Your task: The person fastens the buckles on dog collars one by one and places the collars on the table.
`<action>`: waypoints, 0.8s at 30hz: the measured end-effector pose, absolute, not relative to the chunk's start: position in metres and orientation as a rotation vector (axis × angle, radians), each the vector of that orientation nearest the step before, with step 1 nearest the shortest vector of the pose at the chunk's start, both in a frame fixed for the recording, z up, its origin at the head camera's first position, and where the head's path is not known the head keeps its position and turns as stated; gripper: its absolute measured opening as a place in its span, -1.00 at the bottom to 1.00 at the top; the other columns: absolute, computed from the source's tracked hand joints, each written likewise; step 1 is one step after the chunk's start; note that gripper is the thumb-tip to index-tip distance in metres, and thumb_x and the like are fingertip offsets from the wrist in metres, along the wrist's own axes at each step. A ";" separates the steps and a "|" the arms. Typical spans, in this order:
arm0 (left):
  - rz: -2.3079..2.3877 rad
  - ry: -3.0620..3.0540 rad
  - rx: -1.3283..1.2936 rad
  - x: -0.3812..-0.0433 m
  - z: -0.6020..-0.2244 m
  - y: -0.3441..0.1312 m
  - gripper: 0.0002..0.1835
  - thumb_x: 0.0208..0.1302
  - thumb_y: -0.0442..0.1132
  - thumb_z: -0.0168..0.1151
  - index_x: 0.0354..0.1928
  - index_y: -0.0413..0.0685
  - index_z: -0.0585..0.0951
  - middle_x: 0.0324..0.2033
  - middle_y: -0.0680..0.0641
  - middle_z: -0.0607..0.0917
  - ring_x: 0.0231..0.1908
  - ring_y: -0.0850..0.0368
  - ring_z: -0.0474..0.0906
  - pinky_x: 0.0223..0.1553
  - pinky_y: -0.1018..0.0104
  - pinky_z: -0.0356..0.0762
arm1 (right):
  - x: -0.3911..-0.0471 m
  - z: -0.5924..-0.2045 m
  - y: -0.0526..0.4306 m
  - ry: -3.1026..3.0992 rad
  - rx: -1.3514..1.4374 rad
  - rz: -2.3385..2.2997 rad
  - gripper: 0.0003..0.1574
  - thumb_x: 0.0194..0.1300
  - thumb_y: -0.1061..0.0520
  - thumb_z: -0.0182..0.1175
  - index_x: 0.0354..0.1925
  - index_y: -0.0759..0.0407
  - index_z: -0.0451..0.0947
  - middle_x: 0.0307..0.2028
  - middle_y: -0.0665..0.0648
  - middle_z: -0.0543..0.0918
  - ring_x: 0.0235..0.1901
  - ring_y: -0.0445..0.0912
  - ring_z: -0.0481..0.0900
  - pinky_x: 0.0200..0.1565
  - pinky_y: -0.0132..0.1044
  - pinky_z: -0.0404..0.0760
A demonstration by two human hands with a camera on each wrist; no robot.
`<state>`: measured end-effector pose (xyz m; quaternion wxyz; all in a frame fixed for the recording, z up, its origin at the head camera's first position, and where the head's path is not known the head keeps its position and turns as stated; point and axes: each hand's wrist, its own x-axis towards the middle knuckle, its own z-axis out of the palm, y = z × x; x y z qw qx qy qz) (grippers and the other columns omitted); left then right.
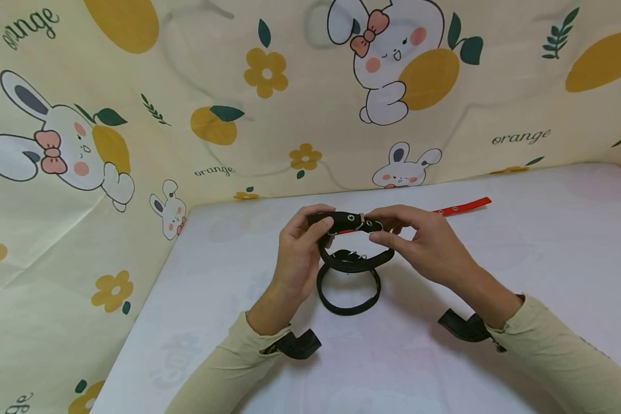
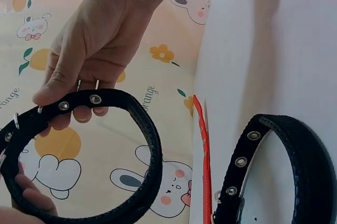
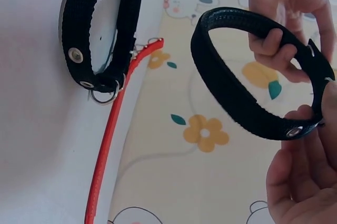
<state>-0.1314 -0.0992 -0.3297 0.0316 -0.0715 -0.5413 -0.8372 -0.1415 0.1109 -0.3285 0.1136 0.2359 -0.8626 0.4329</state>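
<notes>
A black strap collar with metal eyelets is held up in a closed loop between both hands. My left hand grips its left side, the thumb lying over the band. The right hand pinches the other side between thumb and fingers, beside a metal buckle and ring. In the left wrist view, the right thumb presses the band close to two eyelets. Below the held loop, a second black collar rests on the table. A red strap with eyelets lies behind the right hand, partly hidden by it.
A white-covered table spreads beneath the hands. Behind it and to the left hangs a cream cloth printed with rabbits, oranges and flowers. Black wrist mounts stick out from both sleeves.
</notes>
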 end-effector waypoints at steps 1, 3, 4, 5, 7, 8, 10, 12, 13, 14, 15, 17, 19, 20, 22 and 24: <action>-2.573 -1.663 -0.208 -0.131 -0.329 -0.100 -0.77 0.31 -0.42 0.17 -0.23 0.11 0.69 -0.22 0.03 0.58 -0.24 0.18 0.44 -0.23 0.40 0.38 | -0.141 -0.329 0.111 -2.528 0.690 1.272 -0.61 0.23 0.01 0.41 0.05 -0.15 0.67 -0.25 -0.15 0.75 -0.29 -0.28 0.57 -0.37 -0.40 0.47; -2.566 -1.657 -0.183 -0.131 -0.329 -0.100 -0.78 0.29 -0.45 0.19 -0.23 0.07 0.68 -0.25 0.03 0.58 -0.28 0.18 0.43 -0.26 0.41 0.38 | -0.141 -0.329 0.111 -2.519 0.683 1.280 -0.60 0.23 0.02 0.41 0.06 -0.15 0.68 -0.25 -0.14 0.75 -0.30 -0.28 0.56 -0.38 -0.41 0.46; -2.562 -1.658 -0.173 -0.131 -0.329 -0.101 -0.78 0.28 -0.46 0.20 -0.22 0.05 0.67 -0.26 0.03 0.57 -0.29 0.18 0.43 -0.27 0.42 0.38 | -0.141 -0.330 0.111 -2.511 0.682 1.287 -0.60 0.23 0.03 0.41 0.06 -0.15 0.68 -0.24 -0.13 0.76 -0.31 -0.27 0.56 -0.38 -0.41 0.45; -2.559 -1.660 -0.165 -0.131 -0.329 -0.102 -0.78 0.28 -0.48 0.21 -0.21 0.03 0.67 -0.27 0.02 0.57 -0.30 0.18 0.42 -0.28 0.43 0.38 | -0.141 -0.330 0.111 -2.502 0.682 1.287 -0.60 0.23 0.04 0.41 0.06 -0.14 0.68 -0.23 -0.12 0.76 -0.31 -0.27 0.56 -0.39 -0.42 0.45; -2.556 -1.665 -0.156 -0.131 -0.329 -0.102 -0.77 0.28 -0.50 0.21 -0.19 0.00 0.66 -0.25 0.01 0.57 -0.28 0.17 0.42 -0.29 0.44 0.38 | -0.142 -0.331 0.111 -2.486 0.683 1.281 -0.61 0.24 0.05 0.40 0.06 -0.12 0.69 -0.21 -0.10 0.77 -0.32 -0.27 0.55 -0.39 -0.43 0.43; -2.556 -1.669 -0.154 -0.131 -0.329 -0.102 -0.77 0.28 -0.50 0.21 -0.18 -0.01 0.66 -0.24 0.01 0.57 -0.26 0.16 0.43 -0.29 0.44 0.39 | -0.142 -0.331 0.111 -2.479 0.682 1.278 -0.62 0.24 0.06 0.40 0.05 -0.11 0.69 -0.20 -0.10 0.77 -0.32 -0.28 0.54 -0.39 -0.43 0.42; -2.548 -1.686 -0.144 -0.131 -0.329 -0.102 -0.77 0.28 -0.49 0.22 -0.15 -0.02 0.66 -0.22 0.00 0.56 -0.23 0.15 0.44 -0.27 0.43 0.40 | -0.142 -0.332 0.112 -2.468 0.685 1.277 -0.63 0.24 0.06 0.39 0.04 -0.10 0.70 -0.19 -0.09 0.77 -0.32 -0.28 0.53 -0.39 -0.43 0.41; -2.531 -1.704 -0.135 -0.131 -0.328 -0.102 -0.77 0.28 -0.48 0.23 -0.12 -0.04 0.65 -0.20 -0.01 0.55 -0.22 0.13 0.45 -0.25 0.43 0.40 | -0.143 -0.331 0.113 -2.461 0.689 1.271 -0.64 0.25 0.07 0.39 0.04 -0.08 0.70 -0.19 -0.08 0.76 -0.33 -0.28 0.53 -0.40 -0.44 0.40; -2.522 -1.714 -0.129 -0.131 -0.328 -0.103 -0.78 0.28 -0.48 0.24 -0.09 -0.08 0.64 -0.19 -0.02 0.55 -0.20 0.12 0.46 -0.23 0.42 0.41 | -0.144 -0.331 0.113 -2.460 0.690 1.272 -0.64 0.25 0.07 0.38 0.04 -0.08 0.70 -0.19 -0.07 0.76 -0.33 -0.28 0.52 -0.40 -0.44 0.40; -2.512 -1.725 -0.125 -0.131 -0.328 -0.103 -0.77 0.28 -0.48 0.24 -0.06 -0.12 0.63 -0.18 -0.02 0.55 -0.18 0.11 0.47 -0.21 0.42 0.43 | -0.144 -0.331 0.114 -2.459 0.690 1.272 -0.64 0.26 0.07 0.38 0.04 -0.08 0.70 -0.20 -0.07 0.76 -0.34 -0.28 0.52 -0.40 -0.44 0.39; -2.506 -1.734 -0.122 -0.131 -0.328 -0.103 -0.76 0.28 -0.48 0.25 -0.04 -0.14 0.62 -0.16 -0.02 0.55 -0.16 0.11 0.49 -0.17 0.43 0.45 | -0.145 -0.331 0.114 -2.457 0.690 1.273 -0.64 0.26 0.08 0.38 0.04 -0.07 0.70 -0.20 -0.07 0.75 -0.34 -0.28 0.51 -0.41 -0.44 0.38; -2.500 -1.745 -0.125 -0.132 -0.328 -0.103 -0.72 0.26 -0.50 0.25 0.00 -0.18 0.61 -0.14 -0.03 0.55 -0.11 0.09 0.52 -0.09 0.44 0.50 | -0.145 -0.330 0.116 -2.455 0.687 1.274 -0.65 0.26 0.08 0.38 0.04 -0.08 0.71 -0.21 -0.07 0.75 -0.35 -0.28 0.50 -0.41 -0.44 0.37; -2.499 -1.761 -0.136 -0.132 -0.328 -0.103 -0.67 0.24 -0.54 0.26 0.03 -0.21 0.59 -0.12 -0.03 0.56 -0.07 0.09 0.53 -0.05 0.45 0.53 | -0.145 -0.329 0.117 -2.455 0.677 1.275 -0.65 0.26 0.08 0.38 0.03 -0.09 0.71 -0.23 -0.08 0.74 -0.35 -0.28 0.49 -0.43 -0.43 0.35; -2.497 -1.770 -0.142 -0.132 -0.329 -0.103 -0.65 0.22 -0.56 0.27 0.04 -0.20 0.59 -0.11 -0.03 0.57 -0.06 0.09 0.54 -0.04 0.45 0.54 | -0.145 -0.329 0.117 -2.452 0.674 1.273 -0.65 0.26 0.08 0.38 0.03 -0.10 0.71 -0.23 -0.08 0.74 -0.35 -0.28 0.49 -0.43 -0.42 0.35; -2.490 -1.793 -0.163 -0.133 -0.329 -0.104 -0.58 0.18 -0.61 0.27 0.08 -0.22 0.57 -0.09 -0.03 0.58 -0.05 0.10 0.54 -0.02 0.46 0.55 | -0.145 -0.328 0.118 -2.445 0.670 1.271 -0.65 0.26 0.10 0.38 0.03 -0.09 0.71 -0.21 -0.07 0.74 -0.35 -0.28 0.50 -0.41 -0.43 0.37; -2.475 -1.831 -0.183 -0.133 -0.329 -0.104 -0.52 0.17 -0.64 0.26 0.15 -0.25 0.54 -0.05 -0.03 0.58 -0.03 0.11 0.54 0.00 0.48 0.54 | -0.145 -0.328 0.118 -2.442 0.656 1.267 -0.65 0.26 0.10 0.38 0.03 -0.08 0.71 -0.19 -0.06 0.75 -0.33 -0.31 0.52 -0.38 -0.45 0.39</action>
